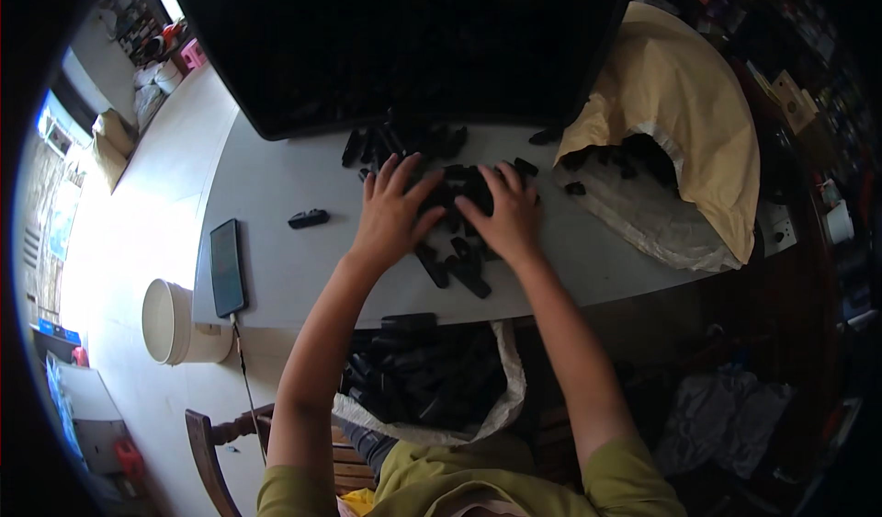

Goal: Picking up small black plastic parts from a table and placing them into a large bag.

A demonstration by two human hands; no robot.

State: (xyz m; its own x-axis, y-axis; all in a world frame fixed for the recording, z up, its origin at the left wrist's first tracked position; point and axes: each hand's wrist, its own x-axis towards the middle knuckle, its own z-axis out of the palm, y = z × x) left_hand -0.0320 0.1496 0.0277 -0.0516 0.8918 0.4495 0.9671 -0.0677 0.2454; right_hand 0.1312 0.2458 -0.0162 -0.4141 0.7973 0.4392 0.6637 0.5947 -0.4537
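Observation:
Small, dark, elongated plastic pieces (469,276) lie in a loose pile on the grey table (294,283). My left hand (388,215) rests over the left side of this pile, its fingers spread. My right hand (507,212) reaches over the right side, also with fingers apart, its thumb near the left thumb. Some pieces between and under the hands are partly hidden, and neither hand visibly grips one. A single black piece (309,218) lies apart, left of my left hand. Below the table edge, an open white woven sack (511,370) at my lap is filled with similar black pieces.
A large black tray or panel (395,48) stands at the table's far side. To the right, a tan sack (694,76) lies open with dark pieces at its mouth. A phone (228,267) with a cable lies at the left edge, near a white bucket (163,324) below.

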